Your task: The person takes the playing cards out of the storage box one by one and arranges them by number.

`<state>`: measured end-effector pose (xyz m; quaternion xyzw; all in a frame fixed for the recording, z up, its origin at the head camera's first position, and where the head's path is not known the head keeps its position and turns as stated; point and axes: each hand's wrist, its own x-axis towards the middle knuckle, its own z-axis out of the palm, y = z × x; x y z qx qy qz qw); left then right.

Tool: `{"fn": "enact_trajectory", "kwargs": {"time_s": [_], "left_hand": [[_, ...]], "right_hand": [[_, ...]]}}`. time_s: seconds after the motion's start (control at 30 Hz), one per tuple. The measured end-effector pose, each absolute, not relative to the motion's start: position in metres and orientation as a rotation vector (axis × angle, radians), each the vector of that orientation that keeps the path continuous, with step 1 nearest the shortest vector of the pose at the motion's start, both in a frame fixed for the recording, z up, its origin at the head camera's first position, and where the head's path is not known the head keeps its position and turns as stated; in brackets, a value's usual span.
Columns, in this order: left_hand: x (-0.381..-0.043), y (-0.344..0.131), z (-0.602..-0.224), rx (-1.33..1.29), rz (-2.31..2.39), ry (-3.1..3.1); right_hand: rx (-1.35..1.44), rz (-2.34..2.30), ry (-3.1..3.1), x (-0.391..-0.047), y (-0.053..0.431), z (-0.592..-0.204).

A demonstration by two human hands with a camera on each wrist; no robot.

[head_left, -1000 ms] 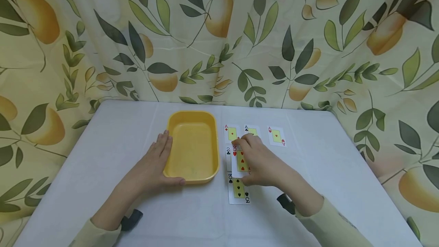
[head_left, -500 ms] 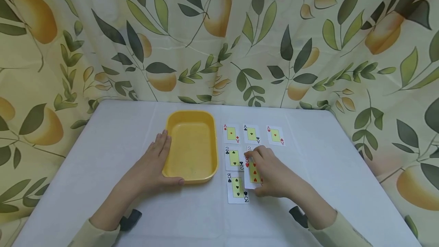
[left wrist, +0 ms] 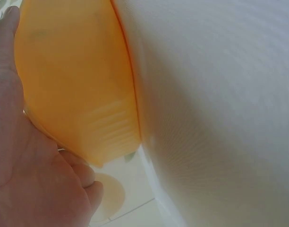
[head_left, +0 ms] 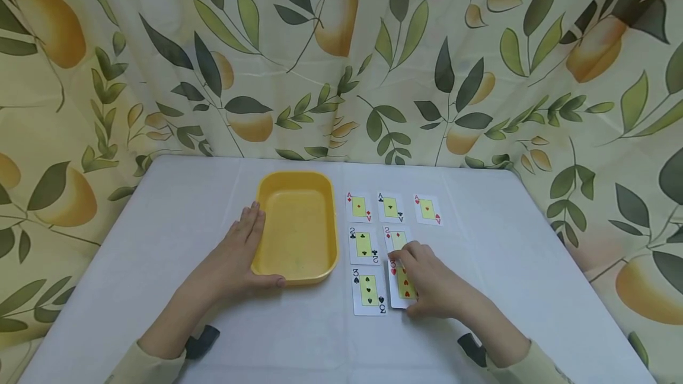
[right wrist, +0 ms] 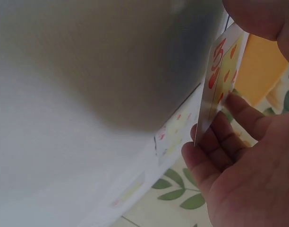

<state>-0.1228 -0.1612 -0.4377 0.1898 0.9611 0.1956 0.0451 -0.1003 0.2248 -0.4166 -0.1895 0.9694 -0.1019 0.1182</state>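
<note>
My right hand [head_left: 434, 283] pinches a three of hearts [head_left: 404, 283] by its edges. This card overlaps the lower part of the two of diamonds [head_left: 396, 237] in the head view. In the right wrist view, the card [right wrist: 217, 80] stands tilted between thumb and fingertips. To its left lies the three of spades [head_left: 369, 291], below the two of clubs [head_left: 364, 245]. My left hand [head_left: 237, 253] rests with straight fingers along the left side of a yellow tray [head_left: 258, 236], the thumb at its near edge. The tray's side wall [left wrist: 78, 80] fills much of the left wrist view.
Behind the twos, a row holds the ace of diamonds [head_left: 358, 207], the ace of clubs [head_left: 391, 207] and the ace of hearts [head_left: 427, 210]. A white cloth [head_left: 299, 336] covers the table. A curtain [head_left: 341, 105] with a fruit print hangs behind it.
My right hand has moved right and toward me with the three of hearts, uncovering the two of clubs, the ace of clubs and part of the two of diamonds. The left hand stays on the tray.
</note>
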Motion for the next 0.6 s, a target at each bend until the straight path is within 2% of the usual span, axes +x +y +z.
{"fn": "enact_trajectory", "kwargs": {"time_s": [0.6], "left_hand": [[-0.1267, -0.1620, -0.4393, 0.569, 0.573, 2.906]], "right_hand": [[-0.517, -0.279, 2.856, -0.1011, 0.2314, -0.4187]]}}
